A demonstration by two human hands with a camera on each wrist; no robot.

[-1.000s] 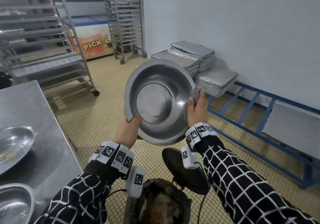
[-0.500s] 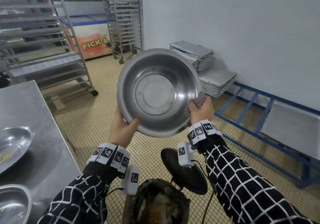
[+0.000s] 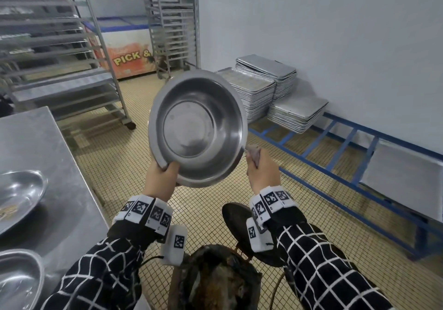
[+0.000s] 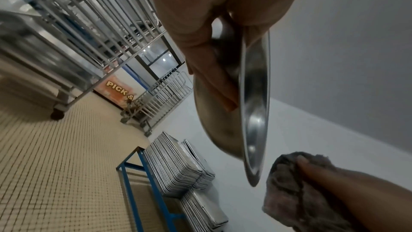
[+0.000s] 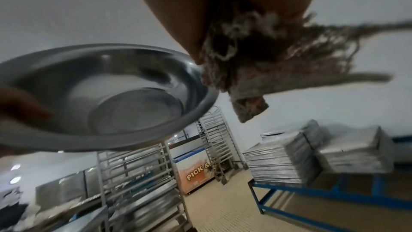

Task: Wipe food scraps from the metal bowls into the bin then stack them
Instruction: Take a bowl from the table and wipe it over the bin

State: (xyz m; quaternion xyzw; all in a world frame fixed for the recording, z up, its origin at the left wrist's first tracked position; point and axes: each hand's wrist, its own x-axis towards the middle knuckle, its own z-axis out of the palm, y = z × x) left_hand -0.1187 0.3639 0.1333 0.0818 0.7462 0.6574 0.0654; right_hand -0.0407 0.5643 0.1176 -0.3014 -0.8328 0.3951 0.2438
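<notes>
A round metal bowl (image 3: 199, 127) is held up in the air, tilted so its clean inside faces me. My left hand (image 3: 160, 178) grips its lower left rim, thumb inside and fingers behind, as the left wrist view shows (image 4: 209, 70). My right hand (image 3: 262, 168) holds a grey frayed cloth (image 3: 254, 152) just off the bowl's right rim (image 5: 200, 70), with a small gap. The bin (image 3: 215, 278) with dark scraps stands below my wrists. Two more metal bowls (image 3: 19, 194) (image 3: 19, 278) lie on the steel table at left.
The steel table (image 3: 48, 166) fills the left side. Tall tray racks (image 3: 60, 53) (image 3: 172, 22) stand behind. Stacked baking trays (image 3: 266, 89) sit on a low blue frame (image 3: 335, 166) along the right wall. A chest freezer (image 3: 124, 51) is at the back.
The bowl has swung left and turned more toward me. My right hand with the cloth came off the rim and dropped to its lower right side.
</notes>
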